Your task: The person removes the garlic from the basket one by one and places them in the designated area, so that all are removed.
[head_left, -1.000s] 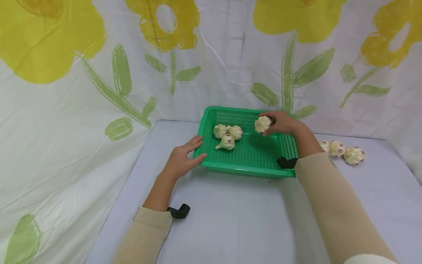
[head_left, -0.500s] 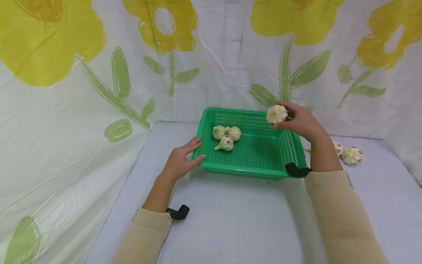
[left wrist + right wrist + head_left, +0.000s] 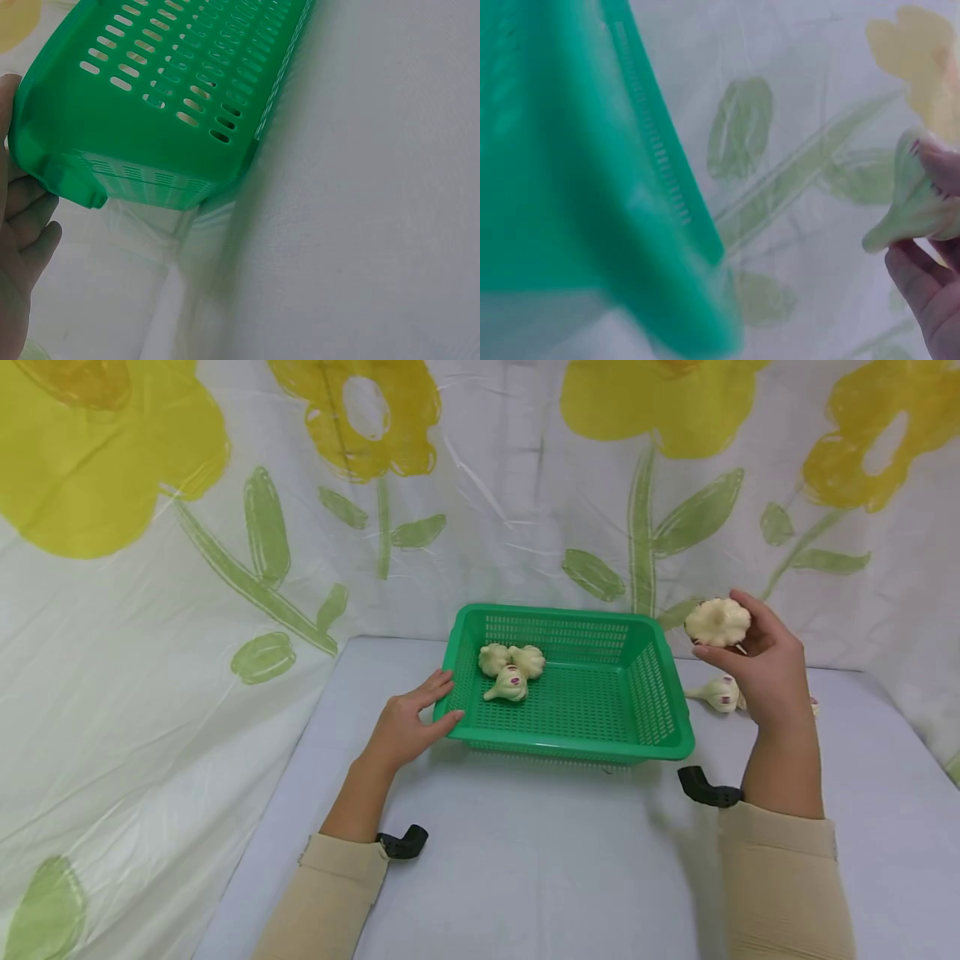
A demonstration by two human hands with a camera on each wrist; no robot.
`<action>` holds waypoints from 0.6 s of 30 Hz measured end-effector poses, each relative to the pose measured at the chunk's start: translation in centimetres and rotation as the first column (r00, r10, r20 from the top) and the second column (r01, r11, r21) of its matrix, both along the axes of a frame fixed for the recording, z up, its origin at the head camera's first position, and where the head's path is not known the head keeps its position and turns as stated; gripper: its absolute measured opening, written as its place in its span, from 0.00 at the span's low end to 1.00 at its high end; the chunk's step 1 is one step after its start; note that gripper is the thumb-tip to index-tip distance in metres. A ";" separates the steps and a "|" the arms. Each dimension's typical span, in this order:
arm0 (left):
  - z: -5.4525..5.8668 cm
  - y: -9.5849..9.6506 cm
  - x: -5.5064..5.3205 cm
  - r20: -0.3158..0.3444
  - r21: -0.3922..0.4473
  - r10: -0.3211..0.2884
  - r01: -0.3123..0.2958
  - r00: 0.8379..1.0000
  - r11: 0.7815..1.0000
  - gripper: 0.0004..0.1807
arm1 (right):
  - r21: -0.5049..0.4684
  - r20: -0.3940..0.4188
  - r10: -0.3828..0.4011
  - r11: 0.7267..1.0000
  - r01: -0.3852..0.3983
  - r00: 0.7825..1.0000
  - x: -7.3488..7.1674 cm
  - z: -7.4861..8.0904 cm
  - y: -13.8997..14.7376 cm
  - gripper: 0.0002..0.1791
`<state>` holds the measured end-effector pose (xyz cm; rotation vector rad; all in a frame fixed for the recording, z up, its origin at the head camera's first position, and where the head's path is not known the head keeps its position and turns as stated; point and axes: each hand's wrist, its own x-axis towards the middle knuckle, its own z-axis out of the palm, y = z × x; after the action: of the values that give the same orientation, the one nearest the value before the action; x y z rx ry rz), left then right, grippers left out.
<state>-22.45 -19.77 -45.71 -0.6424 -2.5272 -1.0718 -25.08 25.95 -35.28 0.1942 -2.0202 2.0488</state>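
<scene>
My left hand (image 3: pixel 401 722) rests against the left rim of a green plastic basket (image 3: pixel 570 750), thumb and fingers spread along it. The left wrist view shows the fingers (image 3: pixel 34 217) near the basket's corner (image 3: pixel 172 142). Three garlic bulbs (image 3: pixel 510 683) lie together in the basket's left part. To the right of the basket, my right hand (image 3: pixel 768 668) holds up another garlic bulb (image 3: pixel 717 622) between thumb and fingers. In the right wrist view this bulb (image 3: pixel 911 199) shows purple marks and its stem end.
More garlic bulbs (image 3: pixel 722 693) lie on the white-covered table (image 3: pixel 525 860) right of the basket, partly hidden by my right hand and forearm. A white curtain (image 3: pixel 495 527) with painted yellow flowers hangs behind and along the left. Each wrist carries a black camera mount (image 3: pixel 405 842).
My right hand has carried the garlic bulb from over the basket to the right, past its rim. The left hand stays at the left rim, and the three bulbs inside lie unmoved.
</scene>
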 end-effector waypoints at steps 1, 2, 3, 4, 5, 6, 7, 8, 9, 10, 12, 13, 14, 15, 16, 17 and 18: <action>-0.1 0.0 0.0 -0.001 -0.002 0.002 -0.002 1.000 1.000 0.30 | -0.019 0.000 -0.016 1.000 0.016 1.000 0.3 -0.3 0.4 0.44; -0.1 0.0 0.0 -0.002 -0.002 0.003 -0.003 1.000 1.000 0.30 | -0.034 0.005 -0.031 0.999 0.031 1.000 0.6 -0.7 0.7 0.45; -0.2 0.0 0.0 -0.004 0.000 0.004 -0.004 1.000 1.000 0.30 | -0.043 0.013 -0.045 0.998 0.046 0.999 0.8 -1.0 1.1 0.44; -0.2 0.0 0.0 -0.006 0.000 0.005 -0.005 1.000 1.000 0.30 | -0.033 0.024 -0.063 0.997 0.063 0.998 1.0 -1.3 1.5 0.45; -0.3 0.0 0.0 -0.010 0.001 0.005 -0.005 1.000 1.000 0.30 | -0.025 0.031 -0.079 0.997 0.079 0.996 1.2 -1.6 1.8 0.45; -0.3 0.0 0.0 -0.011 0.002 0.004 -0.004 1.000 1.000 0.30 | -0.018 0.037 -0.094 0.995 0.094 0.995 1.4 -1.9 2.1 0.45; -0.3 0.0 0.0 -0.012 0.002 0.005 -0.005 1.000 1.000 0.30 | -0.013 0.047 -0.105 0.994 0.106 0.993 1.5 -2.1 2.5 0.45; -0.3 0.0 0.0 -0.012 0.004 0.007 -0.006 1.000 1.000 0.29 | -0.011 0.053 -0.114 0.993 0.114 0.992 1.7 -2.3 2.8 0.45; -0.3 -0.1 0.0 -0.012 0.006 0.006 -0.006 1.000 1.000 0.29 | -0.005 0.061 -0.123 0.992 0.123 0.991 1.8 -2.5 3.1 0.45; -0.3 -0.1 0.0 -0.011 0.007 0.006 -0.006 1.000 1.000 0.29 | -0.001 0.068 -0.134 0.991 0.134 0.989 2.0 -2.7 3.4 0.45; -0.3 -0.1 0.0 -0.011 0.006 0.007 -0.006 1.000 1.000 0.29 | -0.008 0.087 -0.152 0.988 0.153 0.985 2.3 -3.2 4.1 0.46; -0.3 -0.1 0.0 -0.012 0.009 0.005 -0.005 1.000 1.000 0.29 | -0.003 0.100 -0.161 0.987 0.162 0.982 2.5 -3.5 4.5 0.46; -0.3 -0.1 0.0 -0.013 0.012 0.003 -0.003 1.000 1.000 0.29 | 0.003 0.113 -0.172 0.985 0.173 0.979 2.7 -3.8 4.8 0.46; -0.3 -0.1 0.0 -0.015 0.014 0.001 -0.001 1.000 1.000 0.29 | 0.017 0.129 -0.184 0.983 0.184 0.974 2.8 -4.0 5.2 0.47; -0.2 -0.1 0.0 -0.018 0.018 0.000 0.000 1.000 1.000 0.29 | 0.030 0.145 -0.197 0.980 0.195 0.970 3.0 -4.3 5.5 0.47; -0.2 -0.1 -0.1 -0.023 0.023 -0.002 0.002 1.000 1.000 0.29 | 0.048 0.159 -0.209 0.978 0.204 0.965 3.1 -4.6 5.9 0.47; -0.2 -0.1 -0.1 -0.027 0.028 -0.003 0.004 1.000 1.000 0.29 | 0.060 0.173 -0.218 0.976 0.211 0.961 3.1 -4.8 6.1 0.47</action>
<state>-22.53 -19.82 -45.88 -0.6495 -2.4841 -1.0909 -21.93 32.09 -40.10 -0.2009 -2.0827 1.9509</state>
